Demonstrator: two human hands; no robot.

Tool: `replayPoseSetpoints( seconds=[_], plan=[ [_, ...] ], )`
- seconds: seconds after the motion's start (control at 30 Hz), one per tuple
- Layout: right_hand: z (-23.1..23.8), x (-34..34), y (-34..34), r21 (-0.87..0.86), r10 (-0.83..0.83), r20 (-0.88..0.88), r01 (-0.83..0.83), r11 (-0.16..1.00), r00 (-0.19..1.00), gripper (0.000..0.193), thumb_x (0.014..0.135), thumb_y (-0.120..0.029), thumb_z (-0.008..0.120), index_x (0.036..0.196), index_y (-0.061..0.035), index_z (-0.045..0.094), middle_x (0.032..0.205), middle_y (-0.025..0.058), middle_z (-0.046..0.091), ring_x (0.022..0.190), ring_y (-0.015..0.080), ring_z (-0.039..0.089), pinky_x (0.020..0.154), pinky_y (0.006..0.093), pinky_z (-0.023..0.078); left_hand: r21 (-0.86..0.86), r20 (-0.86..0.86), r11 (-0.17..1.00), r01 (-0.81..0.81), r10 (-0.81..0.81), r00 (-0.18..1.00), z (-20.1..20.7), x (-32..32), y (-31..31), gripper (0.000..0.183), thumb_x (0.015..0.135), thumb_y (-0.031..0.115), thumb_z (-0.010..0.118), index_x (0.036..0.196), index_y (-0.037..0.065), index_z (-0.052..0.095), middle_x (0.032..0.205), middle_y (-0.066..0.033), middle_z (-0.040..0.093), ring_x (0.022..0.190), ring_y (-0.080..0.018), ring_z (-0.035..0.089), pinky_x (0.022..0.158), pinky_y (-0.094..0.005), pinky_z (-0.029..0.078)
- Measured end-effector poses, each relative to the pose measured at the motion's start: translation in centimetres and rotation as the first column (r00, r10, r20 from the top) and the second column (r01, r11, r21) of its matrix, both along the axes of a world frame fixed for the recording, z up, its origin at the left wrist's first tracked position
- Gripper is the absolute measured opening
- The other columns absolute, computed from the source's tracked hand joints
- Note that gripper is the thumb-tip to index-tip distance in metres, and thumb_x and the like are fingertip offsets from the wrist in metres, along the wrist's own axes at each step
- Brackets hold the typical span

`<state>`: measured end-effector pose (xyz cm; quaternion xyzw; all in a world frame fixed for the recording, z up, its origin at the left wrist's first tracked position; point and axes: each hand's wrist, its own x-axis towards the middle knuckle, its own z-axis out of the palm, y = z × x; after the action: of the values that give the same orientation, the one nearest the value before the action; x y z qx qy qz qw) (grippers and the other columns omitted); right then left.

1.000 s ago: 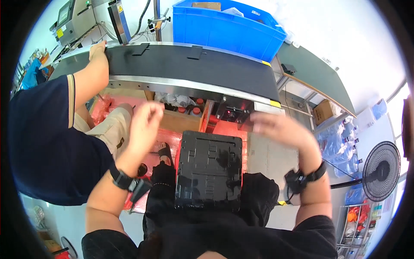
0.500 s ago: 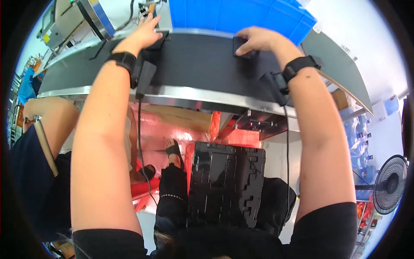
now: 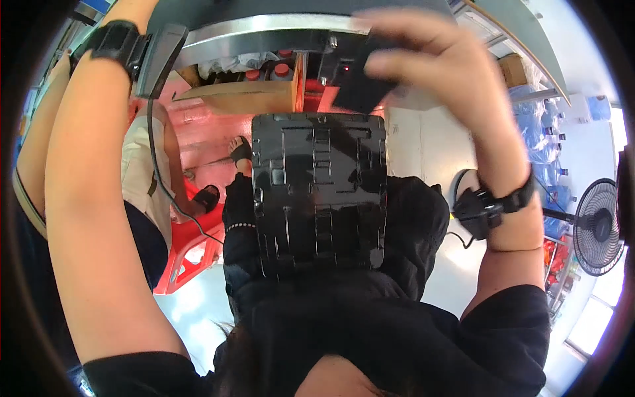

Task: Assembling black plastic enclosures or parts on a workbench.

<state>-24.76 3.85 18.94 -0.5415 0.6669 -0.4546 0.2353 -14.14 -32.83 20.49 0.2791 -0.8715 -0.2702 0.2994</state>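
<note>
My right hand is smeared by motion just in front of the conveyor's metal edge. Its fingers curve around a flat, dark rectangular piece, whose kind I cannot make out. My left forearm reaches past the upper edge of the picture, so that hand is out of sight. On my lap rests a black molded plastic tray with raised ridges and recesses. Both wrists wear black straps, the left one with a dark flat device attached.
The conveyor's metal rail runs across the top. Below it are an open cardboard box with red-capped bottles and a dark control box with a red light. A person in light shorts sits at left. A fan stands right.
My view has tilted down. My right hand has come back from the belt toward me with the dark piece. My left hand has left the picture at the top.
</note>
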Motion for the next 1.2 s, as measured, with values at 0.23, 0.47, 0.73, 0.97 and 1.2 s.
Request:
replayPoseSetpoints(
  seconds=[0.23,0.47,0.73,0.97,1.2],
  plan=[
    [-12.2,4.4,2.9,0.289,-0.019,0.100,-0.011,0.957,0.995,0.035,0.079,-0.008,0.067,0.113,-0.0044,0.065,0.099,0.0084,0.067,0.090,0.0154,0.061,0.084,0.0292,0.047,0.231,0.108,0.898,0.373,-0.405,0.908,-1.5,5.3,13.7,0.029,0.088,0.028,0.062,0.109,0.008,0.066,0.093,-0.0016,0.067,0.078,-0.0110,0.060,0.067,-0.0271,0.049],
    [-13.2,4.2,4.1,0.116,0.030,-0.258,0.000,0.993,0.966,0.041,0.072,-0.009,0.070,0.113,-0.0149,0.067,0.097,0.0084,0.063,0.097,0.0271,0.056,0.089,0.0373,0.044,0.574,0.189,0.743,0.343,-0.528,0.828,-12.7,7.5,21.4,0.021,0.086,0.018,0.064,0.101,0.004,0.068,0.090,-0.0046,0.067,0.077,-0.0121,0.061,0.066,-0.0294,0.049],
    [-12.0,7.5,6.0,0.059,0.147,-0.329,-0.135,0.989,0.933,0.051,0.070,-0.008,0.071,0.120,-0.0108,0.061,0.111,0.0135,0.060,0.106,0.0305,0.056,0.093,0.0391,0.045,-0.176,0.308,0.855,0.488,-0.423,0.852,-14.7,12.6,25.3,0.055,0.076,0.019,0.069,0.124,0.000,0.051,0.132,-0.0139,0.046,0.122,-0.0326,0.044,0.101,-0.0438,0.037],
    [-14.3,9.7,8.0,0.210,0.207,-0.748,-0.070,0.975,0.631,0.037,0.080,-0.007,0.052,0.116,0.0017,0.054,0.128,0.0194,0.049,0.126,0.0343,0.043,0.105,0.0471,0.036,-0.225,0.508,0.768,0.600,-0.433,0.744,-15.6,15.0,26.2,0.048,0.082,0.024,0.065,0.124,0.004,0.051,0.140,-0.0102,0.042,0.132,-0.0262,0.037,0.108,-0.0493,0.029],
    [-13.8,9.2,7.7,0.077,0.107,-0.738,-0.075,0.994,0.667,0.045,0.076,-0.010,0.059,0.118,0.0036,0.053,0.124,0.0201,0.051,0.120,0.0379,0.048,0.102,0.0451,0.040,-0.212,0.437,0.779,0.590,-0.464,0.770,-15.5,15.2,25.6,0.045,0.080,0.022,0.067,0.120,0.005,0.054,0.135,-0.0110,0.045,0.129,-0.0261,0.041,0.107,-0.0477,0.031]
  ],
)
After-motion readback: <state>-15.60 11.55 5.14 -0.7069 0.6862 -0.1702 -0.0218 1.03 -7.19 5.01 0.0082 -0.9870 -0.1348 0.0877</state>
